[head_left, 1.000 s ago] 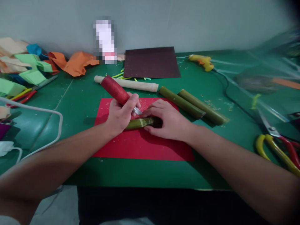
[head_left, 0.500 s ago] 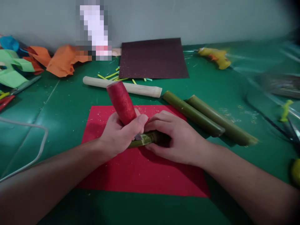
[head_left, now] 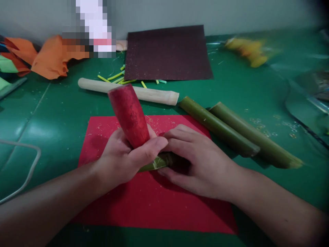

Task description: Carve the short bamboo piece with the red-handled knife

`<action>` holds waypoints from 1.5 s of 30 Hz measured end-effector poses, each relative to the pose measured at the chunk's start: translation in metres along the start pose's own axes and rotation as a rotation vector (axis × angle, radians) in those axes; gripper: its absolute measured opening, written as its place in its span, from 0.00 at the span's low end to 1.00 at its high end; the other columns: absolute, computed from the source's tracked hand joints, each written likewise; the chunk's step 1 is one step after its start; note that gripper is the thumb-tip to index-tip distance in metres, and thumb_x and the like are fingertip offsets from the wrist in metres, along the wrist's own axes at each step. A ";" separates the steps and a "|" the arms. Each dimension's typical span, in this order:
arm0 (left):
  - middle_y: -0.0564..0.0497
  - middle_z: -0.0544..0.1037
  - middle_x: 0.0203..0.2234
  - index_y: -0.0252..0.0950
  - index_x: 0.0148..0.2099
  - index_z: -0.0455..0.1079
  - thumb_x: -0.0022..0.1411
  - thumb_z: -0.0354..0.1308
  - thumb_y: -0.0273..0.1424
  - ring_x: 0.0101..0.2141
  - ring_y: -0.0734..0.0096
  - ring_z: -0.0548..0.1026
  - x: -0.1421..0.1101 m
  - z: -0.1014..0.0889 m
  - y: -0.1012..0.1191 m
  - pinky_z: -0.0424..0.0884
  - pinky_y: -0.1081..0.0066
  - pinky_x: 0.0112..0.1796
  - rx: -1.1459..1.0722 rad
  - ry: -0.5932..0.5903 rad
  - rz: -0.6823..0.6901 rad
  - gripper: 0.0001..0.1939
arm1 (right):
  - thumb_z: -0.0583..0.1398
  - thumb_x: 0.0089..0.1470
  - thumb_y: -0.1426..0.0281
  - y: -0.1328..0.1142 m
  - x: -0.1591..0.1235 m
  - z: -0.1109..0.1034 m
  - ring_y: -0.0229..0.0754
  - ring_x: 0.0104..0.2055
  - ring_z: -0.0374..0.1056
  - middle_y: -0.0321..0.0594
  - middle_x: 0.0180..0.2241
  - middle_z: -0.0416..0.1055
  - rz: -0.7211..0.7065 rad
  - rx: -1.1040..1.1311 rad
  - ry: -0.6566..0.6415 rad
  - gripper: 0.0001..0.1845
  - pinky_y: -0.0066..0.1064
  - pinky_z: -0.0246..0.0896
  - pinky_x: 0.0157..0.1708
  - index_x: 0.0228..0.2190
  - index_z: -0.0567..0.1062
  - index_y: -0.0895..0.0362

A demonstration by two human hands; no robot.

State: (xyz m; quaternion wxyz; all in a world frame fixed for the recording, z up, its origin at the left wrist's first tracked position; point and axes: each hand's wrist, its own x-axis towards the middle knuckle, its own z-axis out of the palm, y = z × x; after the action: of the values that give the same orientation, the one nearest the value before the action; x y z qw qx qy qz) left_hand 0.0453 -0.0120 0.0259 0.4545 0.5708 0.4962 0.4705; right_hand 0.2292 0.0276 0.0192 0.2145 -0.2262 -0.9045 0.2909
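Gripping red handle (head_left: 130, 116) — left hand (head_left: 123, 158) closed; right hand (head_left: 200, 159), fingers curled, holding green bamboo (head_left: 159, 162).

Readable text: none.
Pixelated white object (head_left: 96, 25), far left: blocked out, any lettering illegible.
Yellow glue gun (head_left: 246, 51), far right: blurred, any brand or number illegible.
Red-handled tool (head_left: 130, 115), middle: no legible mark.
Green bamboo piece (head_left: 159, 162), middle: pale lines, unreadable as characters.

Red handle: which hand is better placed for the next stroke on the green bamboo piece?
Probably the left hand: it grips the red handle by the green bamboo piece. The right hand, fingers around that piece over the red sheet, seems better placed to steady it. The handle's lower end is hidden.
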 end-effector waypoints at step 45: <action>0.57 0.62 0.14 0.35 0.18 0.60 0.60 0.60 0.29 0.16 0.83 0.59 0.006 0.012 0.000 0.59 0.80 0.16 0.063 0.192 0.079 0.19 | 0.60 0.55 0.65 -0.013 -0.003 0.009 0.46 0.39 0.69 0.45 0.36 0.75 0.213 -0.169 -0.018 0.12 0.37 0.62 0.37 0.37 0.77 0.60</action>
State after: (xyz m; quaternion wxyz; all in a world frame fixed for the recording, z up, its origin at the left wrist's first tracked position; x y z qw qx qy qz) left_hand 0.0575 -0.0062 0.0248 0.3678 0.5564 0.5292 0.5245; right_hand 0.2229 0.0128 0.0197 0.1545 -0.3355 -0.8987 0.2366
